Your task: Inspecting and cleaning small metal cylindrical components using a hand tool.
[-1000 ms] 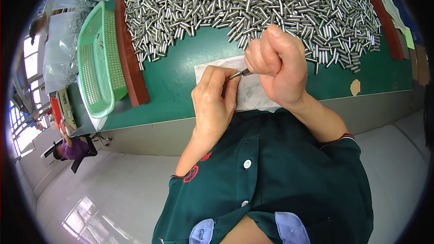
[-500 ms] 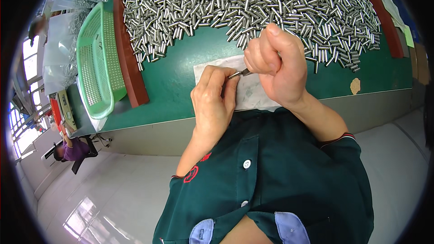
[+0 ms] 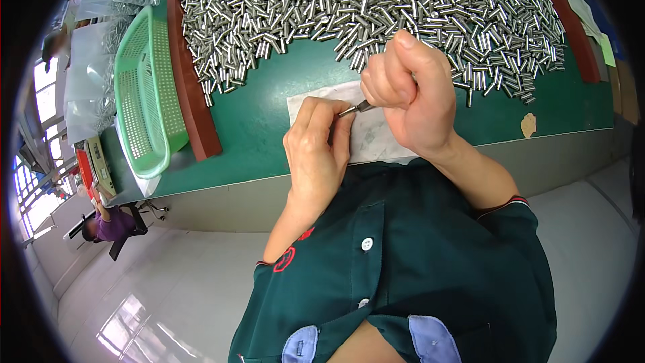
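Observation:
My left hand (image 3: 314,144) pinches a small shiny metal pin (image 3: 347,112) between thumb and fingertips, over a white sheet (image 3: 376,136) on the green table. My right hand (image 3: 413,94) is closed in a fist around a slim dark tool (image 3: 364,105), its thumb pointing up and away. The tool's end meets the pin at my left fingertips; the rest of it is hidden in the fist, so its kind cannot be told. Beyond both hands lies a wide heap of loose metal pins (image 3: 376,7).
Red-brown rails (image 3: 195,94) border the heap left and right. A green plastic basket (image 3: 164,87) stands left of the left rail, beside clear bags (image 3: 91,54) of metal pieces. A beige scrap (image 3: 529,125) lies near the front edge. Farther left sits a person in purple (image 3: 115,225).
My right fist and the tool have shifted very slightly up and left. My left hand keeps nearly the same place and the same pinch.

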{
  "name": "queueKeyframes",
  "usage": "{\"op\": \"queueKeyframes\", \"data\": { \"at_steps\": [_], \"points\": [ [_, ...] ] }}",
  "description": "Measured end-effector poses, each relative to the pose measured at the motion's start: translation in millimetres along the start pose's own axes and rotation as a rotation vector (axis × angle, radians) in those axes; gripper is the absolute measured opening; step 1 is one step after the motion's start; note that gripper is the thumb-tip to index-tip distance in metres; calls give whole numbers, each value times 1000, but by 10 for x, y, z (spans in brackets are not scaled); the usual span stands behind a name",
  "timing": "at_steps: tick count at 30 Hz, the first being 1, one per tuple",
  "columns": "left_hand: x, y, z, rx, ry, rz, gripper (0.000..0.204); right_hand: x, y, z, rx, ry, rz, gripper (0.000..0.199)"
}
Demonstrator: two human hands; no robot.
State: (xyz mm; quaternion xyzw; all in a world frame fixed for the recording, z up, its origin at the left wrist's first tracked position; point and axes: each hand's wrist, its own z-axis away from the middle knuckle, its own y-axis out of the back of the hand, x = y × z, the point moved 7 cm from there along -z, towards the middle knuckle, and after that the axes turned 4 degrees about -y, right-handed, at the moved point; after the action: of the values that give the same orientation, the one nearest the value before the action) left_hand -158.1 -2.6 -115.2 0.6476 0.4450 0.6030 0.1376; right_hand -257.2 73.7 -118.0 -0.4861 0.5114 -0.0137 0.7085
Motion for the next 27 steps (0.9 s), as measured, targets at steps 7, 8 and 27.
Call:
{"op": "queueKeyframes", "data": {
  "at_steps": [7,8,27],
  "points": [
    [-4,-8,-10,-10,8,2,11,-11,-66,30,-22,31,94,45],
    [2,-6,-13,-5,1,4,10,-12,-80,42,-27,40,108,44],
    [-176,40,39,-47,210,320,5,13,-27,108,-16,96,53,43]
  ]
}}
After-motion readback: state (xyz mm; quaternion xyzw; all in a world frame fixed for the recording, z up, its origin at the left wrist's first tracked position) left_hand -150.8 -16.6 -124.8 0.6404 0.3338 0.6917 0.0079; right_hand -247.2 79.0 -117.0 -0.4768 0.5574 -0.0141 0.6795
